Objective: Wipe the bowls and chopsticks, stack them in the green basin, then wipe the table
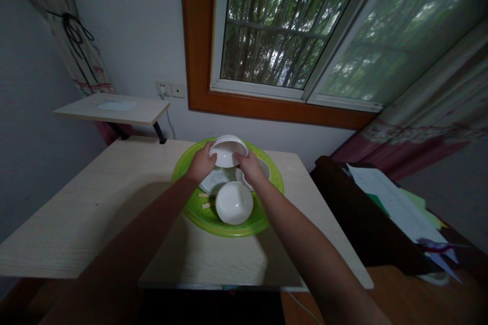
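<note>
A white bowl (229, 150) is held between my two hands above the far part of a green basin (198, 221), its inside tilted toward me. My left hand (203, 162) grips its left rim, the thumb near the inner edge. On the right rim, my right hand (249, 165) is closed with the thumb over the edge. Below, a second white bowl (234, 203) sits in the near part of the basin. Another white bowl (265, 170) is partly hidden behind my right hand. A white plate (214, 181) and pale chopsticks (208, 205) lie at the left.
The basin stands on a pale wooden table (125, 203). A small raised shelf (114, 108) with a paper on it is at the back left. Power sockets (170, 89) and a window (282, 25) are behind. Papers (396, 203) lie on dark furniture at the right.
</note>
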The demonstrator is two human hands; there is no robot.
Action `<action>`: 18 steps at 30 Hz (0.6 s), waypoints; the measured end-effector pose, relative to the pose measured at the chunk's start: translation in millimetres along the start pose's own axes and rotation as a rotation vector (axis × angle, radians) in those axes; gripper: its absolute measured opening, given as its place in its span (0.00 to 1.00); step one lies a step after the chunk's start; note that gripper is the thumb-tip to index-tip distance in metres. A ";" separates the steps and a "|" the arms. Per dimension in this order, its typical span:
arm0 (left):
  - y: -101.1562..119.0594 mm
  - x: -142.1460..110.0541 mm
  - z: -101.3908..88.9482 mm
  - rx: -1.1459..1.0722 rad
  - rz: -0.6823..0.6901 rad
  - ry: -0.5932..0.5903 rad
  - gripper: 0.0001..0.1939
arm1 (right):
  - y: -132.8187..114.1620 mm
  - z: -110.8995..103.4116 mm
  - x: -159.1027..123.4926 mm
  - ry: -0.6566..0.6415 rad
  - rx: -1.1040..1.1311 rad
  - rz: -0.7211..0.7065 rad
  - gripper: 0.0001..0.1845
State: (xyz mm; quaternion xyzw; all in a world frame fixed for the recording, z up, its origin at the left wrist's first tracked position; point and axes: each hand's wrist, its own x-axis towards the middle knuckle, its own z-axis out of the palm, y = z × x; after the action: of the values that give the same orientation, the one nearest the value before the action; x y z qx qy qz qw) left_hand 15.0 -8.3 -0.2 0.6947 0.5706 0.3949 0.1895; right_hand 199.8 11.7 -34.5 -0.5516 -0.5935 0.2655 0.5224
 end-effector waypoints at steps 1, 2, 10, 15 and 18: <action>-1.2 0.6 0.2 -0.008 0.009 0.003 0.22 | -2.3 -1.7 -0.7 0.004 -0.038 0.015 0.16; -2.2 0.9 0.3 -0.009 0.024 0.000 0.23 | -5.3 -4.1 -1.5 0.012 -0.085 0.003 0.16; 7.7 -8.4 -1.5 0.197 0.081 -0.084 0.26 | -27.2 -17.9 -10.9 -0.048 -0.362 -0.270 0.26; 12.6 -10.9 -5.5 0.233 0.082 -0.078 0.25 | -26.6 -15.8 -10.1 -0.045 -0.355 -0.233 0.24; 9.6 -7.6 -5.5 0.199 0.083 -0.033 0.25 | -19.9 -14.8 -5.9 0.016 -0.274 -0.121 0.19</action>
State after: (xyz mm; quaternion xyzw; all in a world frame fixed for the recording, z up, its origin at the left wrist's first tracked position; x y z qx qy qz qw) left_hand 16.7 -19.2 7.5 0.7396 0.5743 0.3324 0.1124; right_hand 204.9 -2.6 -14.1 -0.5830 -0.6522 0.1456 0.4621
